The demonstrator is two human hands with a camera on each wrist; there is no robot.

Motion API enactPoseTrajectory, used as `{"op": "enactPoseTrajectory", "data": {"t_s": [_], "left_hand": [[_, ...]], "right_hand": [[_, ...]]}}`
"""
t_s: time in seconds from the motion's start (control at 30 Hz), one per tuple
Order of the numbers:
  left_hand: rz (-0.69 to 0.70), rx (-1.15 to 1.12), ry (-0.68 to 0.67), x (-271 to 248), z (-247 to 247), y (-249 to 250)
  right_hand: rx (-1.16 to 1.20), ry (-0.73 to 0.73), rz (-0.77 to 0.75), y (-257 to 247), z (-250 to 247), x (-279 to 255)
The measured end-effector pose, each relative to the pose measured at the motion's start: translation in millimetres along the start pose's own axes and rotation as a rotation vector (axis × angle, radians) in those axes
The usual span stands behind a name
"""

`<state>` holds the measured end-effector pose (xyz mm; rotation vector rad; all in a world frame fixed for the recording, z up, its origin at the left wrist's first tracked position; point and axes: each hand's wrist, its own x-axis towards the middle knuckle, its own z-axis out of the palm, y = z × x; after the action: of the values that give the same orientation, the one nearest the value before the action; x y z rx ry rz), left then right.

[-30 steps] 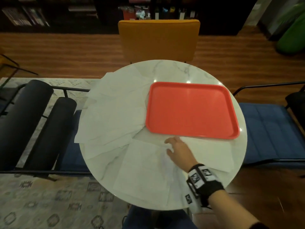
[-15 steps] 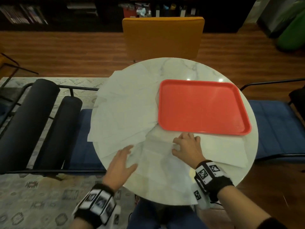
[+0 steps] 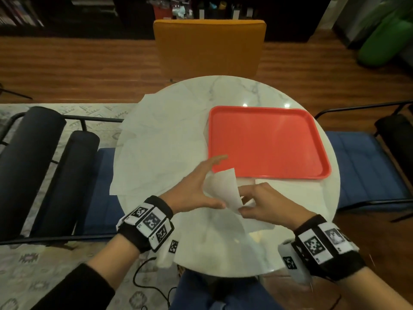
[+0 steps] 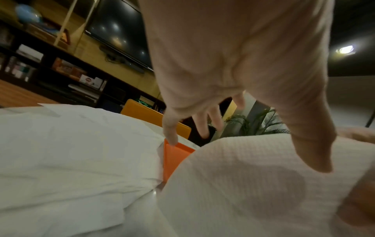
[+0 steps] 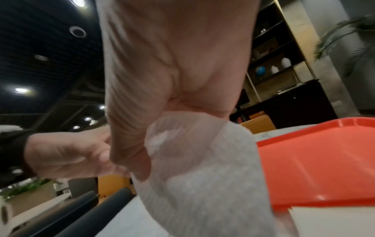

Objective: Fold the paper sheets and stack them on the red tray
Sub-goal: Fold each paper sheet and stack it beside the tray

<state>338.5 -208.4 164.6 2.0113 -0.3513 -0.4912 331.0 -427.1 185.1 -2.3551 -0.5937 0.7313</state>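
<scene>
With the right hand (image 3: 266, 204) pinching the lifted paper sheet (image 3: 223, 189) and the left hand (image 3: 196, 186) spread beside it (thin stuff), the fold could go crooked

Both forearms reach forward side by side, each wrist wrapped in a black band carrying black-and-white square markers. The right hand (image 3: 264, 205) has its thumb and fingers curled together in a pinch, thumb toward the left, knuckles up. The left hand (image 3: 196, 189) sits just left of that pinch, palm turned toward it, fingers (image 4: 202, 121) straight and loosely spread, pointing forward. Its thumb stretches sideways until the tip nearly meets the right thumb.
</scene>
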Motion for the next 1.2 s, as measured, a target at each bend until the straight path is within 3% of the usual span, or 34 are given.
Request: {"op": "enactPoseTrajectory", "data": {"t_s": [0.13, 0.37, 0.47, 0.63, 0.77, 0.97, 1.2], "left_hand": [[-0.059, -0.187, -0.095, -5, -2, 10], [-0.201, -0.523, 0.048, -24, -22, 1], [-0.324, -0.636, 0.043, -25, -23, -19], [-0.511, -0.393, 0.134, -19, -15, -72], [-0.571, -0.222, 0.196, -14, -5, -108], [-0.461, -0.095, 0.398, -18, -7, -111], [-0.209, 0.005, 0.374, -57, 14, -100]], "right_hand": [[0.116, -0.06, -0.024, -18, -21, -4], [0.428, 0.142, 0.139, 9, -50, 7], [0.487, 0.144, 0.226, 30, -37, 30], [0.28, 0.027, 0.295, 65, 11, 71], [0.159, 0.123, 0.328, 70, 32, 79], [0.194, 0.315, 0.273, 66, 33, 60], [0.102, 0.328, 0.205, 75, 55, 7]]}}
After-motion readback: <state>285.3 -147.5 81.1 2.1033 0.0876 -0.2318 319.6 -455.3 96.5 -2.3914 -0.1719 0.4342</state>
